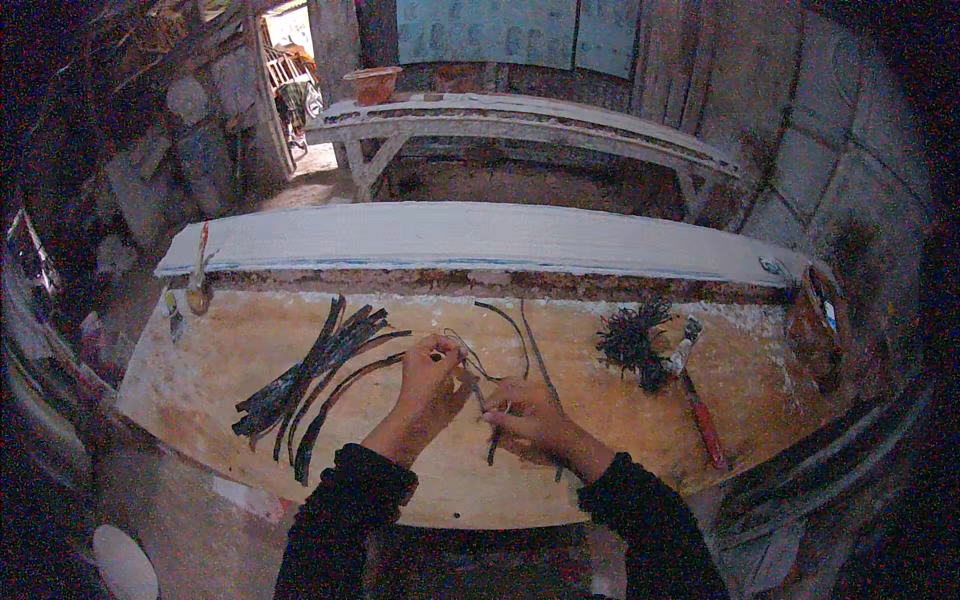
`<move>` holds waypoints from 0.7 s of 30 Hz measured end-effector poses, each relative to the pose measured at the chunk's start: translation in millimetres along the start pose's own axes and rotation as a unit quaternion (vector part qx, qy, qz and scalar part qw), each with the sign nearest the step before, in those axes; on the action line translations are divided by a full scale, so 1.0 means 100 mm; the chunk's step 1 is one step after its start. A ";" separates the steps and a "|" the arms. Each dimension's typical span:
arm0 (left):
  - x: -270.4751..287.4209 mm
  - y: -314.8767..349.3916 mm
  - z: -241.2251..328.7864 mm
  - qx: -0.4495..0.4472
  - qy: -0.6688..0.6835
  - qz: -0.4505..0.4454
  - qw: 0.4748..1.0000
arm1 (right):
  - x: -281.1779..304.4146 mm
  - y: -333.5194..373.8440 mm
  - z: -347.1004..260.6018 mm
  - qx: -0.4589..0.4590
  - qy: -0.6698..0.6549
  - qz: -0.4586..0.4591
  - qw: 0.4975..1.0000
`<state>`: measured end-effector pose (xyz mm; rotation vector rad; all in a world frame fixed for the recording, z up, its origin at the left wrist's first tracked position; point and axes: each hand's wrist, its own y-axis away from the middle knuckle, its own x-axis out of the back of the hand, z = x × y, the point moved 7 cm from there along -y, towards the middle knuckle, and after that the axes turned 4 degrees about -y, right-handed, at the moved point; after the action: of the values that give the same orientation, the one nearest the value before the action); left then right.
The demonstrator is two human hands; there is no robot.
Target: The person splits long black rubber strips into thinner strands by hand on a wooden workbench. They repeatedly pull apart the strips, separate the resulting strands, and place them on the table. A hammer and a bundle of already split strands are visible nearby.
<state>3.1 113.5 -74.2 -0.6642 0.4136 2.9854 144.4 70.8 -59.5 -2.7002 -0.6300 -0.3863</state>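
Observation:
Both my hands work close together over the middle of the wooden board. My left hand [432, 366] is closed, its fingertips pinching a thin dark strip [474, 388]. The strip runs down to my right hand [525, 415], which is closed on it too, with a dark end hanging below the fingers. Left of my left hand lies a bundle of flat dark strips [310, 372], with several looser curved ones beside it. Beyond my right hand, more dark strips [535, 345] lie on the board, partly hidden by the hand.
On the right are a bushy dark clump [636, 343] and a red-handled tool [702, 420] with a pale head. A brush-like tool [201, 265] stands at the far left. A white plank [470, 235] runs along the back; behind it, a bench [520, 118] holds a reddish pot [372, 87].

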 end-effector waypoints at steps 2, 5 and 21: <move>-0.07 0.01 -0.06 -0.004 0.012 -0.047 0.999 | 0.11 0.02 -0.05 -0.054 0.037 0.042 0.997; -0.20 0.06 -0.14 0.004 -0.049 -0.147 0.988 | 0.26 0.03 -0.04 -0.048 0.053 0.149 0.986; -0.25 0.24 0.09 -0.207 -0.354 -0.113 0.905 | 0.80 0.07 0.20 0.017 0.214 0.333 0.918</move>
<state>19.6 93.1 -49.7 0.3680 -0.3282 2.8227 220.7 102.8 -52.9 -2.4700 0.3966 -0.7246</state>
